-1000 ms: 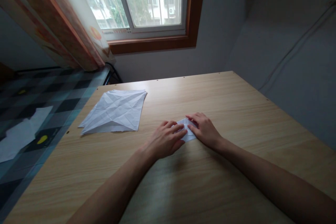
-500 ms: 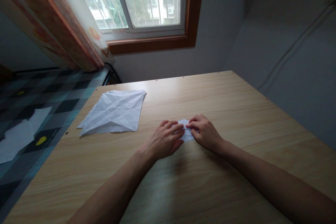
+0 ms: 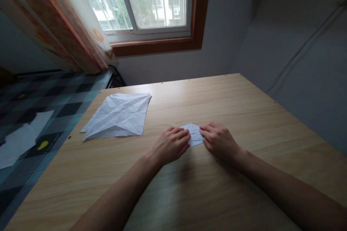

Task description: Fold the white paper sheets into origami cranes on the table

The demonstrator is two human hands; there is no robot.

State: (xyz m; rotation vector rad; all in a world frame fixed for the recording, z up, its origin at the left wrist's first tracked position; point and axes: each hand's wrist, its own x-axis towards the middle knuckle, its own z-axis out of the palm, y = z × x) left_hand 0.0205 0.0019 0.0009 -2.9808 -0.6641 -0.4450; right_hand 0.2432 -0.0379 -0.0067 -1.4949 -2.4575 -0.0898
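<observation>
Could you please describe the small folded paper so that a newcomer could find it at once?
Start at the wooden table below the window. Near its middle, the left hand and right hand touch the small folded paper from either side. Unlike the large creased sheet lying open further left, it is tiny and compact.

Table [image 3: 244, 115]: light wood-grain surface, smooth, matt with a faint sheen. Folded piece [image 3: 194, 134]: thin white paper, matt, sharply creased. Sheets [image 3: 119, 114]: white paper, matt, heavily creased. Curtain [image 3: 54, 21]: woven cloth, matt, orange print, with a sheer white layer. Window frame [image 3: 197, 14]: brown wood, slightly glossy. Walls [image 3: 298, 43]: matt, smooth. Bedcover [image 3: 54, 104]: chequered cloth, matt.
</observation>
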